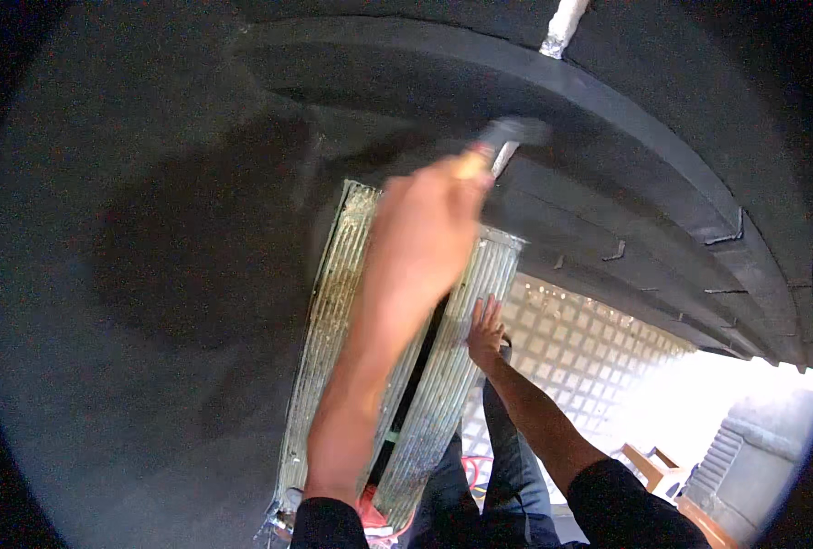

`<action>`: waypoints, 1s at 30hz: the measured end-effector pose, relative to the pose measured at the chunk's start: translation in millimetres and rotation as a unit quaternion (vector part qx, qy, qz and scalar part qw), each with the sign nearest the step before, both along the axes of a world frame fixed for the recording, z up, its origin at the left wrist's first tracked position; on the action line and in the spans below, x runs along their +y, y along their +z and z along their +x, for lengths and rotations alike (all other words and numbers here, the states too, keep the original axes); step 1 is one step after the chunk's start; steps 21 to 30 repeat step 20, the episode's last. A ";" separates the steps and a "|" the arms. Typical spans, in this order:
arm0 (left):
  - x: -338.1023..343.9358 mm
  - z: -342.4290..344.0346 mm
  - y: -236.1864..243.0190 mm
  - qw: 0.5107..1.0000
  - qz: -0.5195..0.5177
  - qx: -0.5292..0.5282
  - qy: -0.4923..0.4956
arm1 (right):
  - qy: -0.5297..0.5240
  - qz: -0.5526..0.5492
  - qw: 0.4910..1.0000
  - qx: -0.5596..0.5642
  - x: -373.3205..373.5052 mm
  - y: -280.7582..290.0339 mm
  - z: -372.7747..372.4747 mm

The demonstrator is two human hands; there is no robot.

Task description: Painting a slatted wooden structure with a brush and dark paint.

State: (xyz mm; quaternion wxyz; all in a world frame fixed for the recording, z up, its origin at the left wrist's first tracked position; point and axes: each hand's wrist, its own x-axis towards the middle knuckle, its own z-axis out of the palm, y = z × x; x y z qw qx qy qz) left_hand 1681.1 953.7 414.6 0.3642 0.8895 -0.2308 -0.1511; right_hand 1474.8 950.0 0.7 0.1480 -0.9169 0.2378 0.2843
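My left hand (pixel 429 206) is raised in the middle of the view, closed around a paintbrush (pixel 472 163) with a yellowish handle. The brush's dark head is smeared by motion, in front of a black-coated, stepped surface (pixel 406 64). Below my left arm lies a ribbed metal plank (pixel 333 302), stained and speckled, with a dark gap along it. My right hand (pixel 487 334) rests at the plank's right edge with its fingers spread and nothing visible in them.
A white pipe-like piece (pixel 566 23) meets the black surface at the top. Bent dark brackets (pixel 727 229) stick out at the right. A tiled floor (pixel 571 339) shows beyond the plank. Red cable (pixel 473 468) and a cardboard box (pixel 653 467) lie lower down.
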 end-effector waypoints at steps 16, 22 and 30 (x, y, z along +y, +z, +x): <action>-132.2 -163.7 -7.4 0.980 0.017 0.046 -0.193 | -0.064 -0.046 0.992 -0.101 -44.4 -33.7 -14.7; -99.3 -117.8 25.1 0.972 0.056 0.064 -0.217 | -0.079 0.007 0.962 -0.261 -20.1 -52.4 -13.7; -99.3 -117.8 25.1 0.972 0.056 0.064 -0.217 | -0.079 0.007 0.962 -0.261 -20.1 -52.4 -13.7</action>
